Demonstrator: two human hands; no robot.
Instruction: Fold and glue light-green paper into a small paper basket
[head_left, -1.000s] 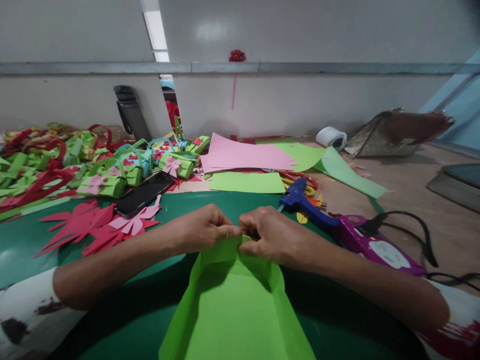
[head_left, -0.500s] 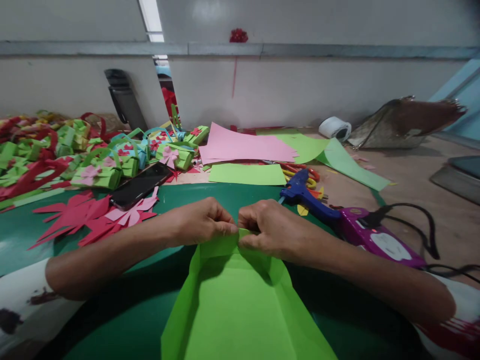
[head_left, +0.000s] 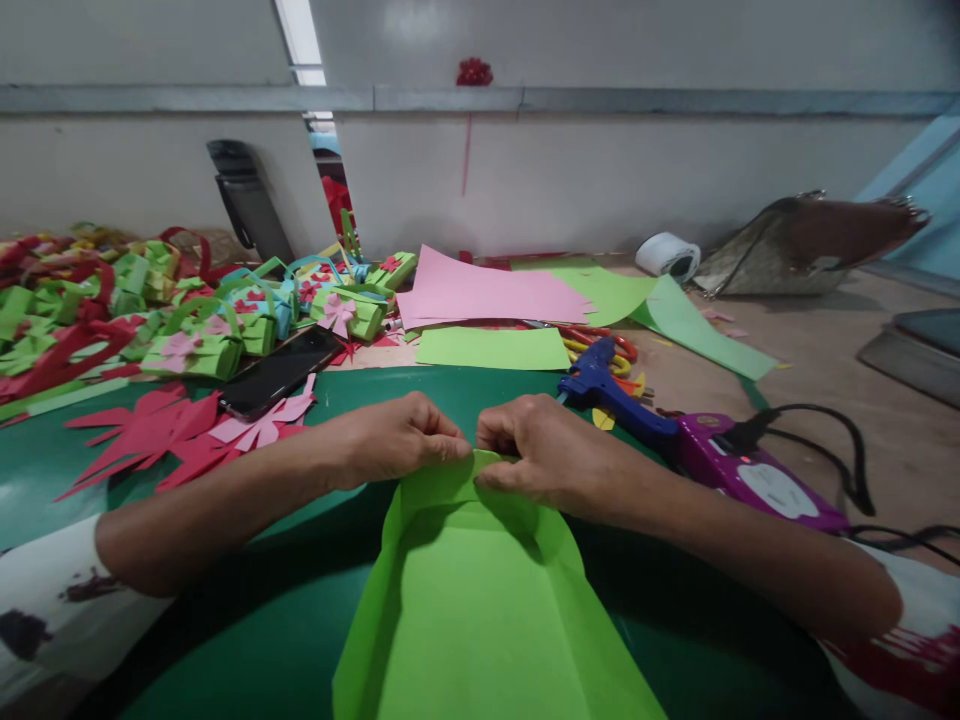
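A bright green sheet of paper (head_left: 487,620) stretches toward me over a dark green surface, its side edges creased and standing up. At its far end, the short edge is folded up. My left hand (head_left: 409,440) pinches that edge between thumb and fingers on the left. Close beside it, my right hand (head_left: 536,450) grips the same edge, thumb on the near face and fingers curled behind. The fingertips of the two hands are a small gap apart.
A blue glue gun (head_left: 615,390) lies right of my hands by a purple power strip (head_left: 750,470) with a black cable. Leftward are a phone (head_left: 281,372), red paper cutouts (head_left: 150,430) and small paper baskets (head_left: 195,350). Pink sheets (head_left: 487,290) lie behind.
Both hands keep hold of the paper's far edge. The left fingertips have dipped slightly, and the paper's near part has shifted a little.
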